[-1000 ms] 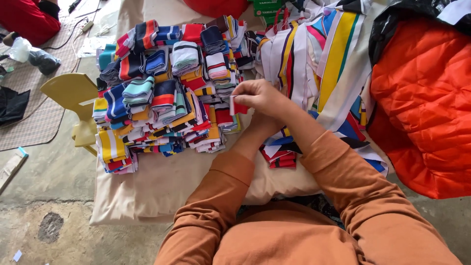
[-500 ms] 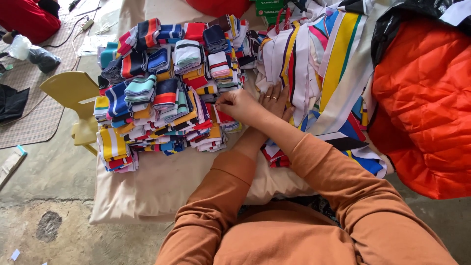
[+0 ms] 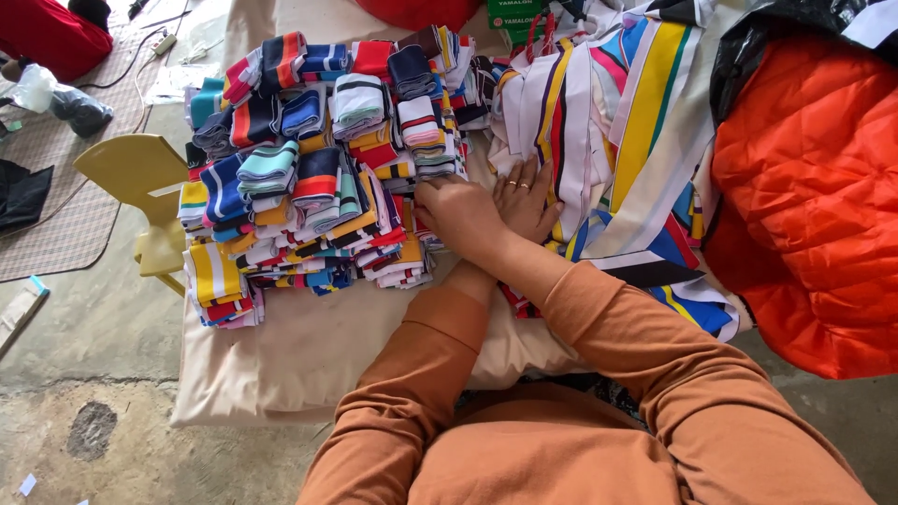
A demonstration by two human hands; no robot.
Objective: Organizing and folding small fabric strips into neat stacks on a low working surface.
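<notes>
A big pile of folded striped knit cloth pieces (image 3: pixel 309 178) in many colours lies on a beige cloth-covered surface (image 3: pixel 309 355). My forearms cross in orange sleeves. My right hand (image 3: pixel 458 213) reaches left over the other wrist, its fingers curled on a folded piece at the pile's right edge. My left hand (image 3: pixel 528 198), with rings on one finger, lies flat with fingers spread on a heap of loose striped strips (image 3: pixel 617 140) to the right.
An orange quilted jacket (image 3: pixel 804 206) bulges at the right under a black bag. A yellow plastic chair (image 3: pixel 140 178) stands left of the pile. A woven mat (image 3: pixel 56 234), a red item and cables lie on the concrete floor at far left.
Both hands were together above the pile's right side, holding a red-and-white piece. The right hand has since gone down and left onto the pile, and the left has settled flat on the loose strips.
</notes>
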